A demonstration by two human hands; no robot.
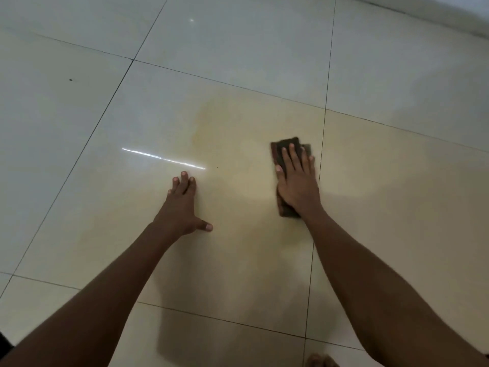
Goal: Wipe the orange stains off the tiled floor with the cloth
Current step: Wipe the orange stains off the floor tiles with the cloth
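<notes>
A dark, folded cloth (287, 145) lies flat on the glossy cream tiled floor (238, 62), near the right grout line of the centre tile. My right hand (297, 180) presses down on it with fingers spread, covering most of it. A faint orange-yellow stain (209, 125) spreads over the same tile, up and to the left of the cloth. My left hand (182, 205) rests flat on the bare tile to the left, fingers apart, holding nothing.
Dark grout lines (324, 123) divide the large tiles. A white wall base (449, 19) runs across the top right corner. A bright light streak (164, 157) reflects just beyond my left hand. Part of a bare foot (320, 360) shows at the bottom edge.
</notes>
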